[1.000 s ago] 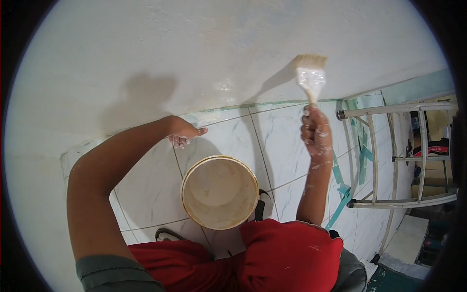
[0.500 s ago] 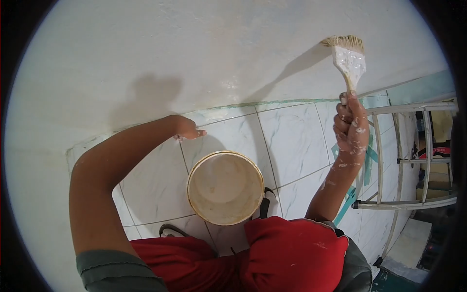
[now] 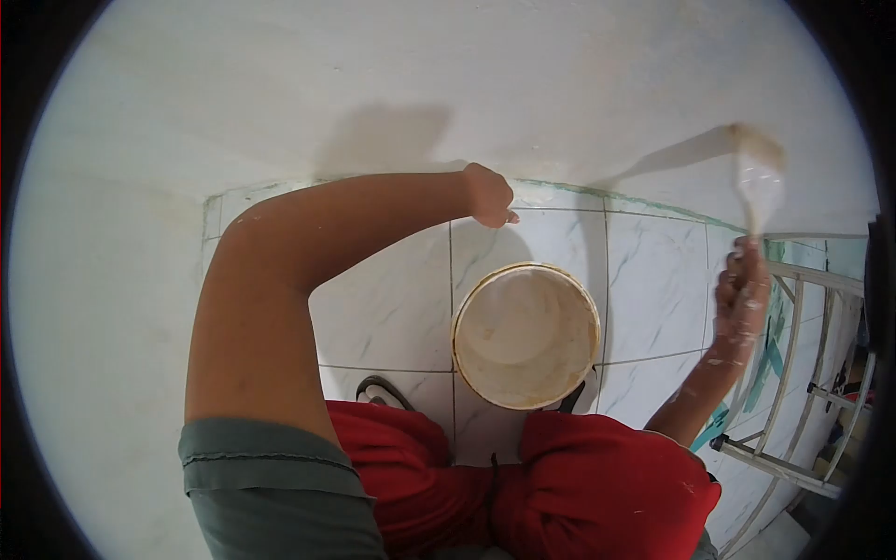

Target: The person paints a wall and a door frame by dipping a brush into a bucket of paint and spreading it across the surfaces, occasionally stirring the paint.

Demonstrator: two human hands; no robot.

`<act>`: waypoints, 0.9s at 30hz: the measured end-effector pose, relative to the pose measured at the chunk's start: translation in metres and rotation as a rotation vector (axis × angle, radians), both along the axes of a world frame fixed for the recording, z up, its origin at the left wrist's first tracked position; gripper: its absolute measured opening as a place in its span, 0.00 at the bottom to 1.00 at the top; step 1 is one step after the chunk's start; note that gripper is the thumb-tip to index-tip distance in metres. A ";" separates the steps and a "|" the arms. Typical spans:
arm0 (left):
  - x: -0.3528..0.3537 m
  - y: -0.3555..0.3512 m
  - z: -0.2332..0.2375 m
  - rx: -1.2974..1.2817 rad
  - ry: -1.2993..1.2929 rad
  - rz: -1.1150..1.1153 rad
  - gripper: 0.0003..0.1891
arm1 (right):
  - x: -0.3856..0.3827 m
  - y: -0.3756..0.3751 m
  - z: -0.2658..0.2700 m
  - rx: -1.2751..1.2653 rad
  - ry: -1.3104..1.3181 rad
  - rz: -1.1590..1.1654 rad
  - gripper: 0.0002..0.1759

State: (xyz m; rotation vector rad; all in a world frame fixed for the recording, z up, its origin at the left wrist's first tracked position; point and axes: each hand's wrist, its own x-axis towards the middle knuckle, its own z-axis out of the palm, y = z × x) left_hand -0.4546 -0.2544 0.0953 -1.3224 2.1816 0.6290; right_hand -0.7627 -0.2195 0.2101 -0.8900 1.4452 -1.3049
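A wide paintbrush with a white-smeared handle is in my right hand, whose fingers wrap round the handle's lower end. The bristles are against or very near the pale wall and look blurred. White specks dot my right hand and forearm. My left hand hangs near the foot of the wall, bent at the wrist, its fingers mostly turned out of sight. Between my arms stands a round bucket with a stained rim and whitish residue inside.
White tiles cover the floor, with a green-edged strip along the wall. A metal ladder lies or leans at the right, beside green tape. My legs in red cloth and my sandals are below the bucket.
The view has shifted, so bucket and arms appear farther right. The brush sits lower and farther right in view, its bristles now blurred. My right hand still grips it.
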 end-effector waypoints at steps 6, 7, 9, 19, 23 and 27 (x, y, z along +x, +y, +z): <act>0.002 -0.003 -0.007 -0.033 0.024 -0.051 0.23 | -0.001 -0.016 -0.001 -0.041 -0.127 0.139 0.12; 0.002 -0.004 -0.007 -0.034 0.024 -0.047 0.23 | 0.001 -0.017 -0.018 0.024 -0.115 0.083 0.11; 0.001 -0.005 -0.004 -0.043 0.045 -0.013 0.23 | 0.000 -0.014 -0.046 0.157 -0.109 0.130 0.12; -0.029 -0.004 0.042 -0.065 0.124 0.081 0.23 | -0.015 -0.003 -0.077 0.296 0.030 0.172 0.14; -0.047 -0.007 0.065 -0.060 0.197 0.128 0.23 | -0.017 -0.006 -0.077 0.279 0.062 0.177 0.14; -0.056 -0.009 0.077 -0.014 0.216 0.145 0.23 | -0.018 -0.006 -0.083 0.312 0.028 0.173 0.15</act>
